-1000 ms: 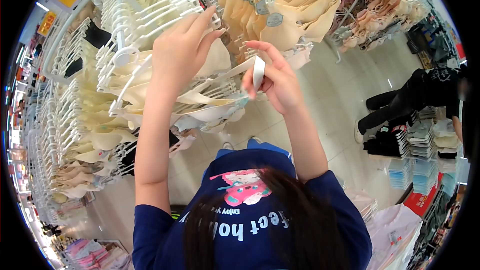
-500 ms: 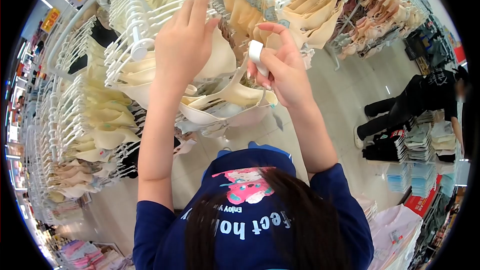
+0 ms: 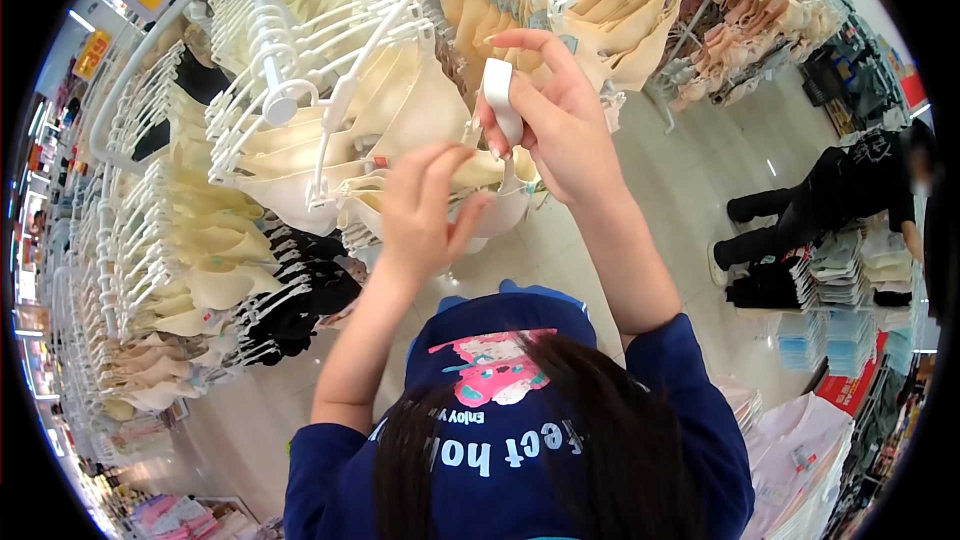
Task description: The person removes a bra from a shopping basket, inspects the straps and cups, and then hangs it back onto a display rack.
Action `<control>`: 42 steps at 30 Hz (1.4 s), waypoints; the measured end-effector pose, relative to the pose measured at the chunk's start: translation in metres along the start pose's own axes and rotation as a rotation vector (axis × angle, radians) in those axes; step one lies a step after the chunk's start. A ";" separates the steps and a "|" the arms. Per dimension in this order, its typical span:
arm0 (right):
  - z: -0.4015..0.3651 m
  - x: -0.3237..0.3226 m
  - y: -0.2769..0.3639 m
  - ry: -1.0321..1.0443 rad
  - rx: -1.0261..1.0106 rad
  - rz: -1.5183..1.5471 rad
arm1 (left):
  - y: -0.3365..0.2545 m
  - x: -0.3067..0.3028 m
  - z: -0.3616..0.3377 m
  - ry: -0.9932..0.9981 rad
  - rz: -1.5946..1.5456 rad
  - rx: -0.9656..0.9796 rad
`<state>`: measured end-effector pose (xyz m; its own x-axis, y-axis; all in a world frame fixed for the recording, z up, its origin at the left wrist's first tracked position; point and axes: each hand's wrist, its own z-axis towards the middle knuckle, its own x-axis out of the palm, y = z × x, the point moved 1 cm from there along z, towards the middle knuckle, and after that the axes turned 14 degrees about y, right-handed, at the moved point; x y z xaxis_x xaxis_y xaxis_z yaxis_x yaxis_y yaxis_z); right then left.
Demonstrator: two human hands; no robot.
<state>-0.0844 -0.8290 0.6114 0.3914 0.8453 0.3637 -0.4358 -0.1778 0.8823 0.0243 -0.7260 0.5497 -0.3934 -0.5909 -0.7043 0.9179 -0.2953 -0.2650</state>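
My right hand (image 3: 565,135) is closed on a small white curved piece (image 3: 497,85), with the forefinger raised. A pale strap hangs just below its fingers, over a cream bra (image 3: 505,210). Lower and to the left, my left hand (image 3: 425,210) is apart from the right one, fingers spread and slightly blurred, in front of the cream cups; nothing shows in it. A long white hanger (image 3: 372,45) slants across the row of cream bras (image 3: 400,105) on the rack, left of and above my hands.
A white metal rack arm (image 3: 272,70) holds many hangers. More bras (image 3: 215,250) hang at the left, peach ones (image 3: 625,25) at the top. At the right, a person in black (image 3: 840,190) stands by stacked packs (image 3: 840,285). Pale tiled floor (image 3: 680,200) lies between.
My left hand has come down and slightly right from the hangers to the cups, uncovering the slanted hanger. My right hand, still holding the white piece, has shifted slightly left.
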 end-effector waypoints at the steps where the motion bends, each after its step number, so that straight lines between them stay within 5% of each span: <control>1: 0.000 0.001 0.000 0.009 0.006 0.013 | -0.005 0.008 -0.003 0.076 -0.098 -0.078; 7: 0.003 0.003 -0.003 0.024 0.023 0.059 | -0.007 0.042 -0.027 0.198 -0.596 -0.291; 13: 0.008 0.000 0.003 0.060 0.062 0.100 | -0.010 0.029 -0.030 0.150 -0.530 -0.176; 20: 0.002 0.007 0.016 0.272 0.040 0.130 | 0.002 0.026 -0.026 -0.026 -0.153 -0.272; 26: -0.005 0.020 0.018 0.364 -0.064 -0.124 | 0.025 0.042 -0.031 0.170 -0.661 -0.322; 35: -0.001 0.021 0.022 0.305 -0.136 -0.277 | 0.010 0.049 -0.042 0.016 -0.605 -0.391; 38: 0.003 0.016 0.017 0.278 -0.181 -0.311 | 0.006 0.050 -0.049 0.113 -0.643 -0.395; 42: 0.007 0.008 0.011 0.160 -0.189 -0.345 | -0.002 0.057 -0.053 -0.006 -0.874 -0.341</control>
<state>-0.0810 -0.8280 0.6261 0.4161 0.9093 -0.0078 -0.4480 0.2124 0.8684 0.0025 -0.7196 0.4755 -0.9500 -0.2672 -0.1613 0.2619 -0.4012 -0.8778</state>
